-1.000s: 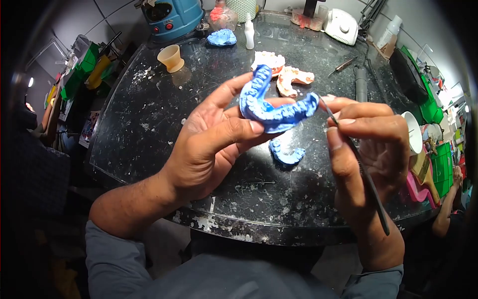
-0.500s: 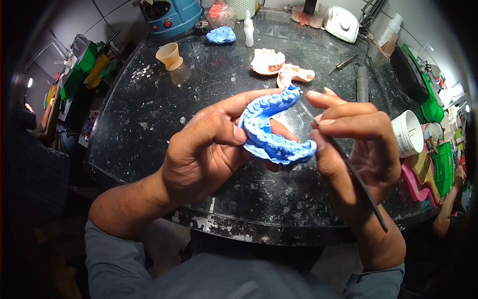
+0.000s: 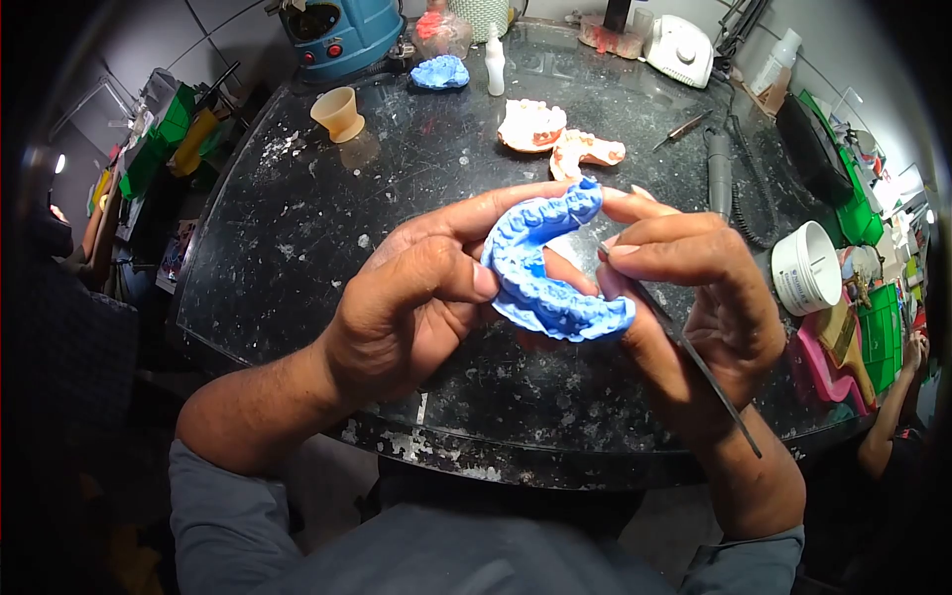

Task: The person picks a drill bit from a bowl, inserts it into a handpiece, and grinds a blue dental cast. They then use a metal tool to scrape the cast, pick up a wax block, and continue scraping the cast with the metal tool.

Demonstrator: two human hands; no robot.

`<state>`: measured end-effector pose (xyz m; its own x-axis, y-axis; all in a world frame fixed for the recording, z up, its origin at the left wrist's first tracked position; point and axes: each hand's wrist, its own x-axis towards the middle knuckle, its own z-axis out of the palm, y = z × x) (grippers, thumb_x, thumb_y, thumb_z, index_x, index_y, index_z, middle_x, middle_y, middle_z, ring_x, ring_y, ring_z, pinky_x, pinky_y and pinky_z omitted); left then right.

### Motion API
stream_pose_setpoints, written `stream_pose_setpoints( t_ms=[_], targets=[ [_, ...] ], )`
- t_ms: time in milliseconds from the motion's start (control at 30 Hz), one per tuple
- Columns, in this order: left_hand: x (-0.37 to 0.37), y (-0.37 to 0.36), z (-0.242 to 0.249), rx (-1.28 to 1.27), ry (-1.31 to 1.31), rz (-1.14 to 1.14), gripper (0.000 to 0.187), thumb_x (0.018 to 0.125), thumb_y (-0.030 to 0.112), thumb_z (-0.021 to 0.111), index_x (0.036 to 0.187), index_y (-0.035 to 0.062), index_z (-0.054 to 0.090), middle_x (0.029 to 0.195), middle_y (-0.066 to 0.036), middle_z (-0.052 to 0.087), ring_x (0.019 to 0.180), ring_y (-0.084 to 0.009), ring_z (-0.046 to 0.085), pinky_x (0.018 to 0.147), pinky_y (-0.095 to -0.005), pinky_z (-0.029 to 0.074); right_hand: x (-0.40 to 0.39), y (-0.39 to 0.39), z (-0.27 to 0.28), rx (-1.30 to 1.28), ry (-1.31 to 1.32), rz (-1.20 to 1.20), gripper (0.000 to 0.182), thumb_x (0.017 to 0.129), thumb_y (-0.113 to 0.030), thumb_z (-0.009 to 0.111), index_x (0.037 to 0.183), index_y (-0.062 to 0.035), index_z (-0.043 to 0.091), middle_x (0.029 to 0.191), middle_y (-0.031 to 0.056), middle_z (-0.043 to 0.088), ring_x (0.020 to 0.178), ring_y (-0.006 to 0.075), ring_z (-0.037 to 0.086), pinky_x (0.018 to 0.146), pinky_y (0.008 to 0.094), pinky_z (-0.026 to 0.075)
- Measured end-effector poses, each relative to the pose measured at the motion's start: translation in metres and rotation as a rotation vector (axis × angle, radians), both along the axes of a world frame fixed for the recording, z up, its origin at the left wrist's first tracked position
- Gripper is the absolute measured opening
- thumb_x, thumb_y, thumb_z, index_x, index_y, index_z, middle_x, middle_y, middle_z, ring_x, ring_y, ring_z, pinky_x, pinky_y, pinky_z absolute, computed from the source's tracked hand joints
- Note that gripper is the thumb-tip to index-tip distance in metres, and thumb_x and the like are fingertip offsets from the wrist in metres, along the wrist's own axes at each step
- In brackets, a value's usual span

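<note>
A blue horseshoe-shaped dental cast with rows of teeth is held up over the black table. My left hand grips its curved left side, thumb in front and fingers behind. In my right hand is a thin dark dental hand tool, pinched between thumb and fingers, its long end slanting down to the right. The tool's upper tip is hard to make out near the fingertips. Those right fingertips are close to the cast's open right side. Behind the cast lie two pinkish-white dental casts.
The scratched black table carries a beige cup, a blue piece, a white dropper bottle, a grey handpiece and a slim tool. A white tub stands right. Another person's arm shows far right.
My right hand has moved slightly left, closer to the cast, with the tool in it. The cast has shifted slightly right and down in my left hand.
</note>
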<state>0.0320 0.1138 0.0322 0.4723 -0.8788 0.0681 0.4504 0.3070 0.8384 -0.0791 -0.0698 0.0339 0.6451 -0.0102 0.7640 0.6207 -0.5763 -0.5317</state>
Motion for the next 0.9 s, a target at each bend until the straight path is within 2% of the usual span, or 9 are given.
stream_pose_setpoints(
  t_ms=[133, 200, 233, 300, 333, 400, 600, 800, 900],
  targets=[
    [-0.002, -0.002, -0.001, -0.011, -0.010, 0.000, 0.085, 0.073, 0.023, 0.051, 0.144, -0.0153, 0.026, 0.106, -0.029, 0.065, 0.105, -0.0312, 0.065, 0.100, -0.0391, 0.051, 0.000, 0.001, 0.000, 0.001, -0.001, -0.007, 0.023, 0.077, 0.008, 0.069, 0.098, 0.0008, 0.063, 0.097, 0.0140, 0.066, 0.103, 0.0305, 0.066, 0.103, 0.0494, 0.045],
    [-0.004, -0.006, -0.001, 0.056, -0.189, 0.127, 0.085, 0.075, 0.029, 0.048, 0.144, -0.0159, 0.026, 0.090, -0.022, 0.066, 0.086, -0.0258, 0.065, 0.083, -0.0351, 0.054, 0.000, 0.002, 0.000, 0.000, -0.008, -0.012, 0.023, 0.077, 0.009, 0.069, 0.097, 0.0005, 0.062, 0.097, 0.0136, 0.066, 0.103, 0.0306, 0.066, 0.103, 0.0495, 0.045],
    [-0.004, -0.005, 0.002, 0.057, -0.188, 0.128, 0.085, 0.075, 0.029, 0.048, 0.144, -0.0159, 0.026, 0.090, -0.022, 0.066, 0.086, -0.0258, 0.065, 0.083, -0.0351, 0.054, -0.001, 0.003, 0.001, -0.013, -0.017, -0.007, 0.024, 0.076, 0.010, 0.069, 0.097, -0.0006, 0.061, 0.095, 0.0132, 0.066, 0.103, 0.0307, 0.066, 0.103, 0.0505, 0.044],
    [-0.004, -0.002, 0.011, -0.037, 0.196, 0.007, 0.081, 0.079, 0.033, 0.042, 0.142, -0.0157, 0.030, 0.071, -0.013, 0.060, 0.064, -0.0202, 0.054, 0.065, -0.0307, 0.047, -0.003, 0.005, 0.004, -0.027, -0.026, 0.001, 0.025, 0.076, 0.010, 0.069, 0.097, -0.0017, 0.060, 0.094, 0.0128, 0.065, 0.104, 0.0309, 0.066, 0.104, 0.0515, 0.044],
    [-0.003, -0.002, 0.010, -0.037, 0.196, 0.009, 0.081, 0.079, 0.033, 0.042, 0.142, -0.0157, 0.030, 0.071, -0.013, 0.060, 0.064, -0.0202, 0.054, 0.065, -0.0307, 0.047, -0.003, 0.005, 0.005, -0.049, -0.044, -0.004, 0.026, 0.077, 0.010, 0.069, 0.097, -0.0029, 0.059, 0.093, 0.0126, 0.065, 0.103, 0.0310, 0.066, 0.104, 0.0529, 0.043],
    [0.000, -0.002, 0.009, -0.017, 0.276, 0.036, 0.071, 0.084, 0.031, 0.036, 0.138, -0.0144, 0.035, 0.063, -0.009, 0.054, 0.054, -0.0172, 0.041, 0.056, -0.0291, 0.037, -0.003, 0.006, 0.005, -0.070, -0.061, 0.001, 0.027, 0.077, 0.010, 0.069, 0.097, -0.0041, 0.057, 0.092, 0.0124, 0.064, 0.103, 0.0311, 0.066, 0.105, 0.0543, 0.043],
    [0.008, 0.003, 0.000, 0.134, 0.245, -0.024, 0.054, 0.090, 0.031, 0.032, 0.122, -0.0077, 0.051, 0.056, 0.002, 0.045, 0.052, -0.0077, 0.040, 0.058, -0.0230, 0.037, -0.004, 0.016, 0.004, -0.095, -0.081, 0.116, 0.022, 0.086, -0.004, 0.071, 0.099, -0.0087, 0.053, 0.092, 0.0104, 0.061, 0.094, 0.0283, 0.066, 0.098, 0.0537, 0.050],
    [0.011, 0.004, -0.001, 0.085, 0.344, -0.131, 0.058, 0.093, 0.035, 0.030, 0.112, -0.0144, 0.054, 0.074, -0.009, 0.060, 0.047, -0.0079, 0.040, 0.051, -0.0203, 0.039, -0.004, 0.021, 0.004, -0.077, -0.059, 0.065, 0.023, 0.088, -0.005, 0.070, 0.099, -0.0089, 0.050, 0.090, 0.0105, 0.060, 0.090, 0.0252, 0.065, 0.096, 0.0530, 0.051],
    [0.009, 0.003, 0.002, 0.097, 0.418, -0.195, 0.071, 0.098, 0.045, 0.025, 0.109, -0.0177, 0.055, 0.091, -0.019, 0.066, 0.046, -0.0087, 0.042, 0.047, -0.0196, 0.040, -0.008, 0.016, 0.013, -0.093, 0.002, 0.083, 0.025, 0.088, -0.003, 0.070, 0.099, -0.0087, 0.049, 0.086, 0.0099, 0.060, 0.088, 0.0236, 0.065, 0.095, 0.0530, 0.051]
  ],
)
